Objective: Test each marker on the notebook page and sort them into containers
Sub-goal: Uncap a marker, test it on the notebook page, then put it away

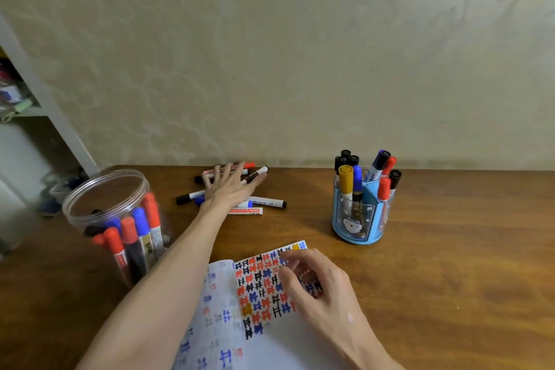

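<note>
left hand [231,186] lies flat, fingers spread, on the loose markers [270,202]. right hand [318,282] rests relaxed on the notebook page [279,348], holding nothing. clear jar [105,198] sits left of the left forearm, blue holder [360,219] beyond the right hand.

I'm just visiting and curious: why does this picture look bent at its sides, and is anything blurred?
Head view: the wide-angle lens leans the clear jar and the shelf outward; the fingers of the right hand on the notebook look smeared, the left hand on the loose markers sharper; lighting is soft, shadows faint.
</note>
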Available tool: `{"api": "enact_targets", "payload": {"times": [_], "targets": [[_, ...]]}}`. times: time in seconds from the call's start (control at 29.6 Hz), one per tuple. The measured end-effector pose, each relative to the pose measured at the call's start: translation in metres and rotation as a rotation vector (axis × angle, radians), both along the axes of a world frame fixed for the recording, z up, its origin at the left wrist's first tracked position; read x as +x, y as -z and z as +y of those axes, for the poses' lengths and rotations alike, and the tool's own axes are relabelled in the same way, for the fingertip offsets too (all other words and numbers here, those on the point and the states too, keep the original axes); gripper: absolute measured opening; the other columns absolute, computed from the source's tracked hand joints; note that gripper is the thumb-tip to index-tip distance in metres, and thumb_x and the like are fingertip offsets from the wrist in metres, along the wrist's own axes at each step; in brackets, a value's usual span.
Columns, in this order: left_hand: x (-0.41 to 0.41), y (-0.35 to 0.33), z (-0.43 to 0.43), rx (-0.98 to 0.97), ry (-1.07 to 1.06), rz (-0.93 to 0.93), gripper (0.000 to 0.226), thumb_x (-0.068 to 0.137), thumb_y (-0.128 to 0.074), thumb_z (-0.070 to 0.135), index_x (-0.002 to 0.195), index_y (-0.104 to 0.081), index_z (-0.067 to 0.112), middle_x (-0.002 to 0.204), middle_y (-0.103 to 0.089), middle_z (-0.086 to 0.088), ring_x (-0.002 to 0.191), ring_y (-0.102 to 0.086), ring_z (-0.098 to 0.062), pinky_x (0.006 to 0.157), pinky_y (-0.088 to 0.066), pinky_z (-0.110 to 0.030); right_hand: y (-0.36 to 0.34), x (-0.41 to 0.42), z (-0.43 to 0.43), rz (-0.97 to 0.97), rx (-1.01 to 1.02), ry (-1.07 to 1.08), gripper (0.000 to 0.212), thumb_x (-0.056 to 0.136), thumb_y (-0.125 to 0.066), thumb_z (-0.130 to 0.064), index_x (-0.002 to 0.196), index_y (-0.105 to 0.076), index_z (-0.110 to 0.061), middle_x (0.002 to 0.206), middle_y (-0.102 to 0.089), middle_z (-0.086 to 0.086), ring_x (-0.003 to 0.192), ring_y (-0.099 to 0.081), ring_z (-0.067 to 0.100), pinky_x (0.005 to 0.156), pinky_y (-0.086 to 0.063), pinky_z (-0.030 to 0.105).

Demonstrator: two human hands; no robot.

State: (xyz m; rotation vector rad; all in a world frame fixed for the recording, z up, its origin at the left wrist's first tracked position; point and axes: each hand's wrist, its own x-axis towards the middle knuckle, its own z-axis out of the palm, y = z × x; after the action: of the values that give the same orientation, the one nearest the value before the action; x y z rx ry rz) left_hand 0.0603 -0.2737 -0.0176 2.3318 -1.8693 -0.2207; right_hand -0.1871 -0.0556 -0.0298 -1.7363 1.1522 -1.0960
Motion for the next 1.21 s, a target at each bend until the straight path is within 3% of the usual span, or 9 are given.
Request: {"api": "enact_targets", "payload": {"times": [0.24,0.44,0.67,0.84,0.94,1.08,1.21], "targets": [[-0.017,0.005,0.035,-0.003,0.056,0.003,0.083,0.092,-0.007,0.084,0.163,-0.016,0.04,0.172,-0.013,-0.002,0.16,-0.002,-0.032,0.124,0.004,-0.064,-0.002,-0.002,-0.004,0.028,-0.041,0.024,0.035,0.091,-0.058,-0.058,0.113,-0.072,-0.035,0.099,-0.07,-0.017,0.09,-0.07,0.008,0.08,-0.06,0.031],[-0.042,0.005,0.075,0.015,0.111,0.027,0.069,0.101,-0.004,0.071,0.162,-0.017,0.041,0.172,-0.013,0.001,0.16,0.0,-0.029,0.124,0.007,-0.063,-0.005,-0.003,-0.005,0.056,-0.048,0.023,0.032,0.095,-0.063,-0.047,0.118,-0.073,-0.027,0.102,-0.071,-0.015,0.094,-0.069,0.003,0.079,-0.058,0.022],[-0.041,-0.016,0.113,0.056,0.181,0.007,0.065,0.104,-0.009,0.066,0.162,-0.021,0.038,0.17,-0.022,0.003,0.158,-0.013,-0.025,0.125,-0.006,-0.062,-0.008,-0.001,-0.002,0.061,-0.039,0.013,0.027,0.1,-0.066,-0.036,0.12,-0.073,-0.021,0.106,-0.071,-0.011,0.095,-0.068,-0.003,0.077,-0.054,0.012],[-0.029,-0.03,0.149,0.087,0.32,0.016,0.063,0.104,-0.029,0.066,0.161,-0.025,0.039,0.168,-0.026,0.007,0.156,-0.021,-0.02,0.123,-0.019,-0.06,-0.006,-0.004,0.002,0.074,-0.023,0.013,0.027,0.1,-0.065,-0.039,0.12,-0.072,-0.024,0.107,-0.071,-0.013,0.098,-0.068,-0.005,0.08,-0.058,0.015],[-0.015,-0.034,0.166,0.023,0.423,0.052,0.063,0.103,-0.044,0.058,0.16,-0.028,0.036,0.165,-0.03,0.009,0.152,-0.028,-0.014,0.121,-0.029,-0.051,-0.005,-0.004,0.004,0.069,-0.017,0.011,0.027,0.1,-0.064,-0.041,0.121,-0.071,-0.025,0.109,-0.07,-0.015,0.099,-0.067,-0.006,0.08,-0.059,0.016],[-0.005,-0.036,0.185,-0.069,0.382,0.007,0.065,0.096,-0.062,0.054,0.155,-0.039,0.035,0.158,-0.041,0.01,0.142,-0.043,-0.014,0.115,-0.038,-0.045,-0.002,-0.003,0.006,0.055,-0.022,0.005,0.026,0.101,-0.064,-0.04,0.121,-0.071,-0.024,0.108,-0.069,-0.017,0.1,-0.066,-0.008,0.077,-0.057,0.012],[-0.006,-0.033,0.193,-0.081,0.344,0.011,0.043,0.092,-0.069,0.051,0.129,-0.053,0.036,0.142,-0.054,0.01,0.127,-0.058,-0.016,0.099,-0.047,-0.04,-0.002,-0.005,0.006,0.051,-0.021,0.014,0.024,0.101,-0.064,-0.039,0.12,-0.071,-0.025,0.107,-0.069,-0.017,0.099,-0.065,-0.008,0.076,-0.056,0.011]]}}
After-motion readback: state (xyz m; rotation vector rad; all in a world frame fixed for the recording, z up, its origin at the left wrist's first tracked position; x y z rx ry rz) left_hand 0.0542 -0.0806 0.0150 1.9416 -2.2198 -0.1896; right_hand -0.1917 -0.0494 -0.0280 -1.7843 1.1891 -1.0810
